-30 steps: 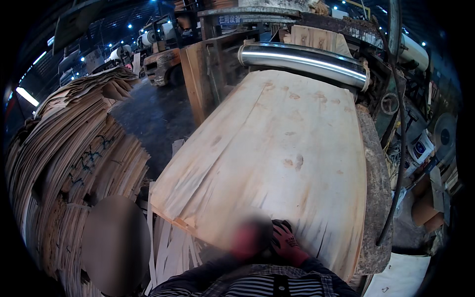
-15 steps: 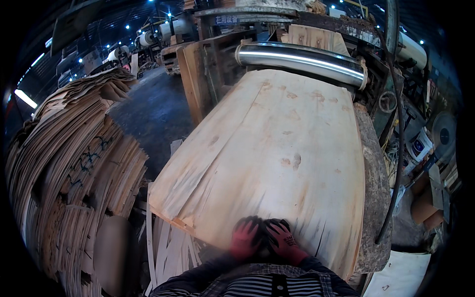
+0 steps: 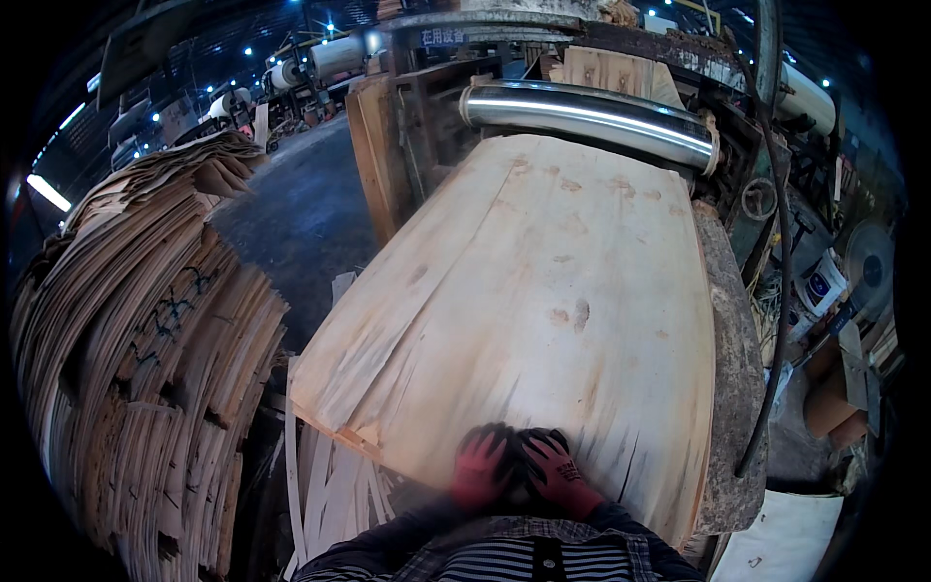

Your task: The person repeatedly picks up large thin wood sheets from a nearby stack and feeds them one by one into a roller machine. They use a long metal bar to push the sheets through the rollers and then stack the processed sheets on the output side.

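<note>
A wide, pale wood veneer sheet point(image 3: 543, 281) with knots, dark streaks and a long split on its left lies before me. Its far end reaches a shiny metal roller point(image 3: 592, 121). Both my hands are at the sheet's near edge, side by side, in red gloves with black fingers. My left hand point(image 3: 481, 469) rests on the wood with its fingers pointing forward. Close against it, my right hand point(image 3: 560, 472) lies likewise, fingers stretched out over the veneer. Neither hand grips anything. Whether there are more sheets under this one I cannot tell.
On the left stands a tall stack of rough veneer point(image 3: 126, 359). Loose wood strips point(image 3: 335, 490) hang below the sheet's near left corner. A dark hose point(image 3: 776, 330) runs down at the right, near a handwheel point(image 3: 758, 199) and a white bucket point(image 3: 822, 284).
A blurred, rounded shape at the lower left, in front of the veneer stack, has gone from view. My hands and the sheet stay in place.
</note>
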Available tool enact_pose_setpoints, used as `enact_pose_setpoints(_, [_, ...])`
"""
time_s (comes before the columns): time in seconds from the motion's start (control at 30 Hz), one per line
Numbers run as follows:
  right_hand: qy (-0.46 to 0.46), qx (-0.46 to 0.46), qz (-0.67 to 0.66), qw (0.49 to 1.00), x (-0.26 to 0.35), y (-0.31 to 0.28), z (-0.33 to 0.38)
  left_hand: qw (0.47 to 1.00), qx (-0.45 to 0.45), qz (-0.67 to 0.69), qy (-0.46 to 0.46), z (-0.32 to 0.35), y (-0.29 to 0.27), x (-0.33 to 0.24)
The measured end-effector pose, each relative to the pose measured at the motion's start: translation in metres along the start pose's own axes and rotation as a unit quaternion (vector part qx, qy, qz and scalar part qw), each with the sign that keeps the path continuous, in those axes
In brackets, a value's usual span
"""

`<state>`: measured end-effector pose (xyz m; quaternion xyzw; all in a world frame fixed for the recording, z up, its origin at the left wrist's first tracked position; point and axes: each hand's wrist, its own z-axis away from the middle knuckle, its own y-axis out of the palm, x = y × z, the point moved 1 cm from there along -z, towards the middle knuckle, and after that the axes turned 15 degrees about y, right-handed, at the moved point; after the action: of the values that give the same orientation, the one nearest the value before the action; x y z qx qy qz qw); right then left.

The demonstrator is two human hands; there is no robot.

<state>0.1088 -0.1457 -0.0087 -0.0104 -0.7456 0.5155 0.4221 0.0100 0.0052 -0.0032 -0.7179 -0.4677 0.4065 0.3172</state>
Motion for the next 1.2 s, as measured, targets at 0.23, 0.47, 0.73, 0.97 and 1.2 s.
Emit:
enact_pose_setpoints(0.23, [-0.003,0.004,0.006,1.000,0.003,-0.003,-0.001,1.000,-0.005,0.003,0.000,0.000,0.000,0.000])
enact_pose_setpoints(0.47, [-0.001,0.004,0.005,1.000,0.000,0.000,-0.001,1.000,-0.012,-0.004,0.001,0.003,0.004,0.002])
enact_pose_setpoints(0.73, [-0.008,-0.006,0.000,1.000,-0.001,-0.001,0.000,1.000,-0.007,-0.013,-0.008,0.002,0.005,0.000])
enact_pose_setpoints(0.97, [-0.023,-0.002,-0.023,0.999,0.007,-0.008,-0.001,0.996,-0.020,0.087,-0.012,-0.004,-0.001,-0.005])
enact_pose_setpoints(1.2, [-0.009,-0.003,-0.019,1.000,0.004,-0.003,0.000,0.996,-0.011,0.086,-0.022,-0.002,-0.001,-0.005])
